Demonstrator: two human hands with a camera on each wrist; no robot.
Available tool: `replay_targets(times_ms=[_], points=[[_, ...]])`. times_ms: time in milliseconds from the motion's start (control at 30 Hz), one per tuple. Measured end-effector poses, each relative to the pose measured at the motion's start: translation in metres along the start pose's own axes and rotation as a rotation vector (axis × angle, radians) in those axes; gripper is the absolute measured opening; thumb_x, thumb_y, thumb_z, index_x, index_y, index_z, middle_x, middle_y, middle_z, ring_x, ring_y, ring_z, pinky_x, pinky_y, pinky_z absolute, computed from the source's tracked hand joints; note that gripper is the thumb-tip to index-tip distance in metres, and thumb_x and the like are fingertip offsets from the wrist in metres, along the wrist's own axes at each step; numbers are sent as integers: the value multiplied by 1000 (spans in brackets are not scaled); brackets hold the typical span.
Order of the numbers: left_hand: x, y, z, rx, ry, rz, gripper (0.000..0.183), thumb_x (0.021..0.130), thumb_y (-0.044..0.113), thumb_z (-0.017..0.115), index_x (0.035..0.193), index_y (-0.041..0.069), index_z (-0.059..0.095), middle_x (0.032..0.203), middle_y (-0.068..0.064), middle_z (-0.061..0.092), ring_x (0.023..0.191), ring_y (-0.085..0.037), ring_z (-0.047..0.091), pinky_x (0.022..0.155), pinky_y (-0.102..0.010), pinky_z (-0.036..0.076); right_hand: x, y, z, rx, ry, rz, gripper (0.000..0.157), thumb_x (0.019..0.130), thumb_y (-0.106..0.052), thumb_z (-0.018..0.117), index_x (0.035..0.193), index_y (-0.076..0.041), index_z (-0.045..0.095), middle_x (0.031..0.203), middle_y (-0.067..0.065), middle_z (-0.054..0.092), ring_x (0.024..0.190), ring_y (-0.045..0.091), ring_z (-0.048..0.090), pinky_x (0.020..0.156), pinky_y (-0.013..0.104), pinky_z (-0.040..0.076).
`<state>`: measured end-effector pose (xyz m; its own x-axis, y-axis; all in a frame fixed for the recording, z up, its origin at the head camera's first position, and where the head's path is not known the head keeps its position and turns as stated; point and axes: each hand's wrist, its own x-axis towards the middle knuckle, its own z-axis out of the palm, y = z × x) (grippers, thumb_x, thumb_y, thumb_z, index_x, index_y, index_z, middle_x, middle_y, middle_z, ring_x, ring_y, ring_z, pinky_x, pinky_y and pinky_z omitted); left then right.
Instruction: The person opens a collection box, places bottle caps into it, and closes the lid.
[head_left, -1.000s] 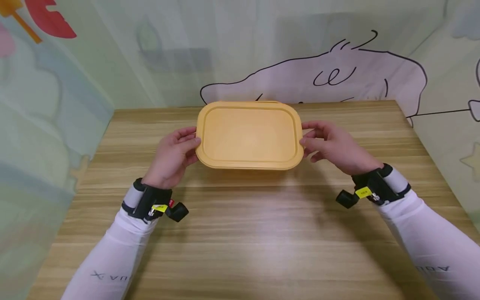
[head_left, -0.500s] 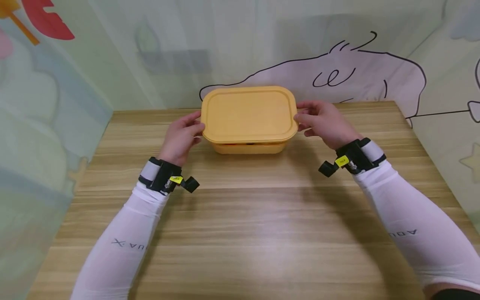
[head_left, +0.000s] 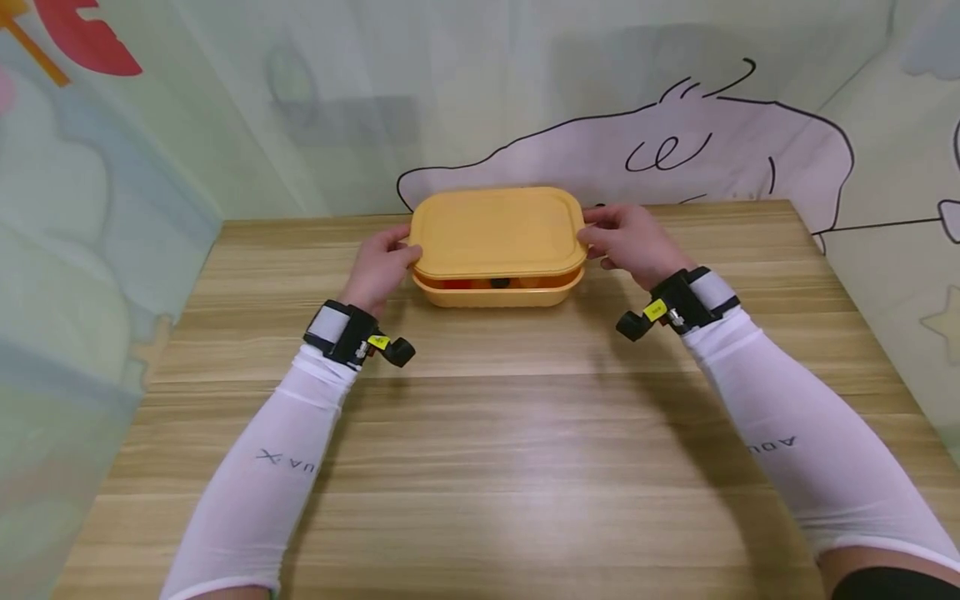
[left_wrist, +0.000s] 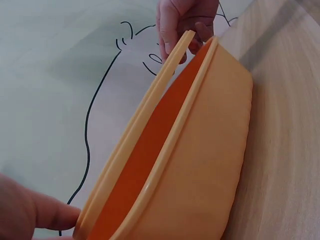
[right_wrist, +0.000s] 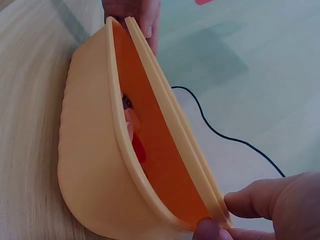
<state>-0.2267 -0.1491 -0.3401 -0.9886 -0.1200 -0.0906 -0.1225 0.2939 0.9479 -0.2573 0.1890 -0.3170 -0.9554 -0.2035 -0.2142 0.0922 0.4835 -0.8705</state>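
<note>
A yellow rectangular lid (head_left: pixel 498 232) with rounded corners lies tilted over a matching yellow plastic box (head_left: pixel 498 297). Its front edge stands up off the box rim, leaving a gap. My left hand (head_left: pixel 381 268) pinches the lid's left end between thumb and fingers. On the opposite end, my right hand (head_left: pixel 632 247) pinches the lid the same way. Through the gap a red item (head_left: pixel 457 284) and a dark one (head_left: pixel 499 283) show inside the box. In the right wrist view, the box wall (right_wrist: pixel 92 145) rests on the table, and the contents are mostly hidden in shade.
The box stands near the back edge of a wood-grain table (head_left: pixel 480 433). Right behind it hangs a pale printed curtain (head_left: pixel 337 108) with a black-outlined cartoon figure. Another printed sheet (head_left: pixel 60 292) borders the table on the left.
Both hands have carried the lid away from me toward the back and lowered it over the box. The box, hidden under the lid at first, now shows its front wall and contents.
</note>
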Motion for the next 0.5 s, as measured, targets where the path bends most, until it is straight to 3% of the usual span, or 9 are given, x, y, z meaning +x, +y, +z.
replay_targets(times_ms=[233, 500], points=[[1, 2, 3, 27, 8, -17, 51, 99, 16, 58, 147, 4, 48, 114, -9, 50, 101, -20, 46, 77, -24, 42, 3, 2, 3, -15, -1, 25, 51, 100, -25, 59, 146, -5, 49, 119, 12, 56, 98, 24, 56, 76, 29, 50], [0, -2, 4, 46, 2, -20, 51, 99, 14, 58, 148, 4, 47, 113, -9, 47, 103, -21, 44, 76, -24, 41, 3, 6, 5, -38, -1, 20, 50, 100, -22, 61, 145, -6, 50, 116, 13, 58, 94, 25, 56, 74, 29, 50]])
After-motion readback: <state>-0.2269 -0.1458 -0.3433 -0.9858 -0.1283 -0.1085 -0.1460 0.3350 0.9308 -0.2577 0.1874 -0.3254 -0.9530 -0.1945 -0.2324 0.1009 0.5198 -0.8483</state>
